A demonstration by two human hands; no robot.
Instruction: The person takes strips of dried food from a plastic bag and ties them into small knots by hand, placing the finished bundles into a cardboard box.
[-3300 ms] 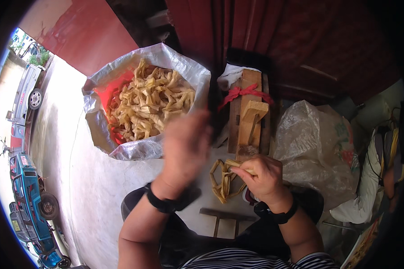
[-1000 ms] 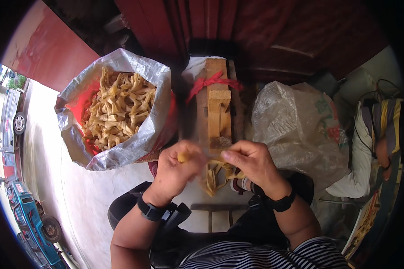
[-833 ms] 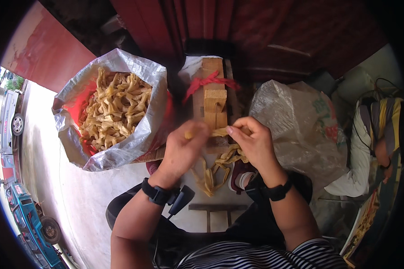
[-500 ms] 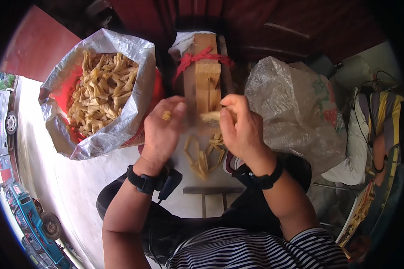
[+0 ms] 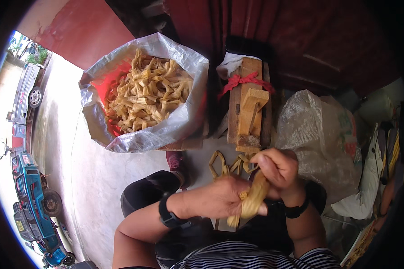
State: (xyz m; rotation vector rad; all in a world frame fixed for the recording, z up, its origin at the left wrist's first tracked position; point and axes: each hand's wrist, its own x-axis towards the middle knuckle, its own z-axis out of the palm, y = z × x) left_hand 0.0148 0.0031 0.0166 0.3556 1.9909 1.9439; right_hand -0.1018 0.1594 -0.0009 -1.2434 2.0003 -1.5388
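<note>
Low in front of my body, both hands meet around a folded, leaf-like yellow-tan strip (image 5: 256, 195). My left hand (image 5: 217, 196) is closed on its lower part, with a small yellow bit showing by the fingers. Gripping the strip's upper end, my right hand (image 5: 279, 169) has thumb and fingers pressed together. More pale strips (image 5: 216, 165) lie beyond the hands, partly hidden by them. Farther off stands a wooden block stand (image 5: 249, 117) with a slanted rod, tied with a red cloth (image 5: 242, 80); neither hand touches it.
At the left, an open silvery sack (image 5: 193, 112) holds many folded tan pieces (image 5: 150, 92). A translucent plastic sack (image 5: 318, 143) slumps at the right. Dark red panels (image 5: 309, 45) rise behind the stand. Parked vehicles, one a blue truck (image 5: 29, 193), show at far left.
My hands have come down toward my lap and together on the strip; before, they were apart near the wooden stand. The view has shifted, so the surroundings appear farther right.
</note>
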